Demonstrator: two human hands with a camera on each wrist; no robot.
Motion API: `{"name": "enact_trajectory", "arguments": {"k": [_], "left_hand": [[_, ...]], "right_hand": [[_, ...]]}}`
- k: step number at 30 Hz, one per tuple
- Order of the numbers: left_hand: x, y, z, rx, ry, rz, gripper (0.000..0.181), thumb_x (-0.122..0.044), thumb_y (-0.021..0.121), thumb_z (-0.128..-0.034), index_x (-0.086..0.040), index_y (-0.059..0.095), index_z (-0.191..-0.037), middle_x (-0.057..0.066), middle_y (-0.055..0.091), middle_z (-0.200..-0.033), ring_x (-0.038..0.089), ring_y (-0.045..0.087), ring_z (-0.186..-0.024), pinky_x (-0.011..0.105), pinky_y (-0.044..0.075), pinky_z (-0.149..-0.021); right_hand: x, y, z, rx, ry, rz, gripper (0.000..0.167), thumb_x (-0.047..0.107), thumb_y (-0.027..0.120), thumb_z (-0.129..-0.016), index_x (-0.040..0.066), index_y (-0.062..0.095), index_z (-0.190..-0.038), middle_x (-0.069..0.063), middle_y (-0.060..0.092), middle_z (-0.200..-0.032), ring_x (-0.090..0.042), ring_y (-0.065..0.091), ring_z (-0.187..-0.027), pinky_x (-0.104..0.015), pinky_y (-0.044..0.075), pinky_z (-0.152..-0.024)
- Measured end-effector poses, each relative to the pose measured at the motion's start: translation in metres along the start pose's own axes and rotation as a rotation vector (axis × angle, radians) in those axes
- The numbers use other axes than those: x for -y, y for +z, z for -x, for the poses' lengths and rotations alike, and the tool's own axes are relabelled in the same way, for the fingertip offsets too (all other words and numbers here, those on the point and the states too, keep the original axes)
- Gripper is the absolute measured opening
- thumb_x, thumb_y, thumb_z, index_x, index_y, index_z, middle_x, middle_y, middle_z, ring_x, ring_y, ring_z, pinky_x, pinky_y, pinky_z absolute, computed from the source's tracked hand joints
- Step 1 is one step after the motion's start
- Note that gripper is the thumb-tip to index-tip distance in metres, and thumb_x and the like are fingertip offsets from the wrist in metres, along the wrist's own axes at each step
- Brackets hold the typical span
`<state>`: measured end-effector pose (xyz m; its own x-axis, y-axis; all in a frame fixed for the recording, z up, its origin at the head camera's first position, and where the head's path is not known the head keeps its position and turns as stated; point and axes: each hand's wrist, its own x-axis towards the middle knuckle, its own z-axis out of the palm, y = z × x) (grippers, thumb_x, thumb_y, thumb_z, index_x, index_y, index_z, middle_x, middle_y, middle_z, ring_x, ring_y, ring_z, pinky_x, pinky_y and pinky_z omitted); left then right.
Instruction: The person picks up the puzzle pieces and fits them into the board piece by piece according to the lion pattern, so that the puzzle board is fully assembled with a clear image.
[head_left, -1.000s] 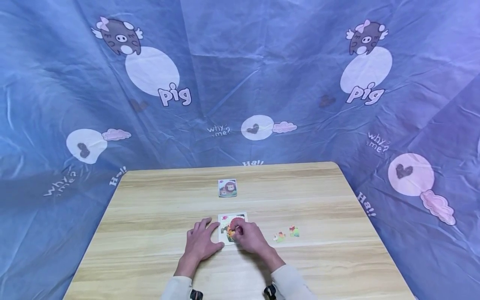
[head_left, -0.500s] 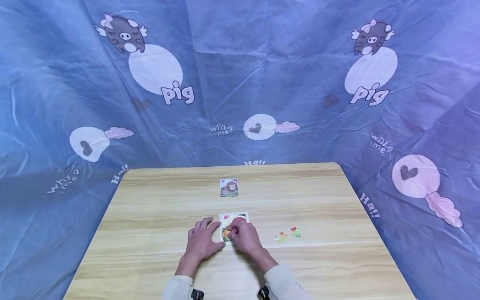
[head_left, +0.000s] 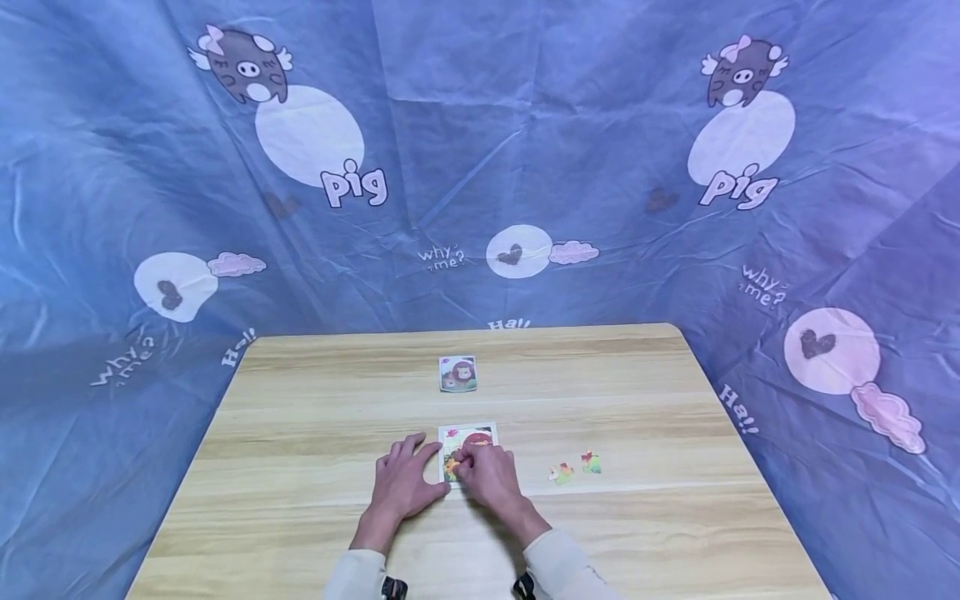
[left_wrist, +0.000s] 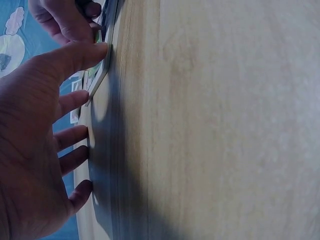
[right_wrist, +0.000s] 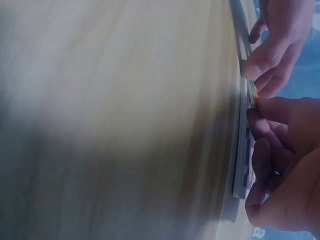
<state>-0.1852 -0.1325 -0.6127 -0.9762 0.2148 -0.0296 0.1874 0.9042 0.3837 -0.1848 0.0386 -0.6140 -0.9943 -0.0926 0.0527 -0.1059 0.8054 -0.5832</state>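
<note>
A jigsaw puzzle board (head_left: 491, 432) with a white rim lies on the table in the head view. My left hand (head_left: 406, 480) rests at its left side with fingers spread; thumb and index finger touch the rim. My right hand (head_left: 489, 477) is over the board's lower part, pinching a small puzzle piece (right_wrist: 254, 92) with orange and green on it, mostly covered by the fingers. Part of the picture on the board is hidden under this hand. Two loose puzzle pieces, one pale and orange (head_left: 561, 474), one red and green (head_left: 591, 462), lie right of the board.
Beyond the board lies a picture card (head_left: 457, 374) with a lion-like animal on it. The wooden table (head_left: 300, 417) ends at a blue printed cloth (head_left: 450, 150) hanging behind and at both sides.
My right hand has moved slightly left over the board with the puzzle piece, showing more of the picture's right side. The left hand stays at the rim, and the head view has shifted slightly.
</note>
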Motion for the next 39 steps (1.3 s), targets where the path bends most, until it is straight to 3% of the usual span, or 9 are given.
{"name": "enact_trajectory", "arguments": {"k": [8,15,23,32,39], "left_hand": [[0.001,0.001,0.000,-0.007,0.001,0.001,0.067,-0.050,0.074,-0.0680,-0.025,0.061,-0.129,0.009,0.050,-0.141,0.030,0.046,-0.124,0.055,0.039,-0.093],[0.001,0.000,-0.001,-0.002,0.002,-0.005,0.066,-0.050,0.074,-0.0685,-0.025,0.061,-0.129,0.009,0.050,-0.140,0.030,0.045,-0.125,0.055,0.039,-0.093],[0.002,0.000,-0.002,-0.002,0.008,-0.016,0.067,-0.051,0.075,-0.0685,-0.025,0.061,-0.129,0.009,0.049,-0.141,0.030,0.046,-0.124,0.055,0.040,-0.092],[0.000,-0.001,-0.002,0.004,-0.005,-0.004,0.067,-0.050,0.075,-0.0687,-0.025,0.060,-0.129,0.009,0.049,-0.141,0.030,0.045,-0.124,0.056,0.039,-0.094],[0.000,-0.001,-0.001,0.010,-0.006,0.013,0.069,-0.049,0.076,-0.0676,-0.024,0.061,-0.130,0.009,0.049,-0.142,0.031,0.046,-0.123,0.056,0.039,-0.094]], "right_hand": [[-0.002,0.002,0.001,-0.029,-0.059,0.061,0.007,0.022,0.077,-0.074,0.028,0.072,-0.074,0.017,0.068,-0.069,-0.010,0.062,-0.066,-0.030,0.038,-0.066],[-0.003,0.003,0.000,0.016,-0.103,0.100,0.013,0.023,0.073,-0.078,0.030,0.075,-0.089,0.014,0.072,-0.081,-0.011,0.066,-0.077,-0.037,0.041,-0.070],[-0.003,0.003,0.000,0.020,-0.141,0.153,0.016,0.032,0.077,-0.075,0.029,0.074,-0.090,0.017,0.064,-0.070,-0.007,0.059,-0.070,-0.039,0.043,-0.071],[-0.007,-0.006,0.001,0.035,-0.153,0.040,0.018,0.023,0.075,-0.077,0.026,0.074,-0.095,0.016,0.062,-0.074,-0.004,0.056,-0.072,-0.039,0.044,-0.074],[-0.026,-0.023,0.005,0.025,-0.145,-0.059,0.018,0.011,0.069,-0.078,0.018,0.073,-0.095,0.008,0.064,-0.085,-0.005,0.056,-0.077,-0.024,0.050,-0.072]]}}
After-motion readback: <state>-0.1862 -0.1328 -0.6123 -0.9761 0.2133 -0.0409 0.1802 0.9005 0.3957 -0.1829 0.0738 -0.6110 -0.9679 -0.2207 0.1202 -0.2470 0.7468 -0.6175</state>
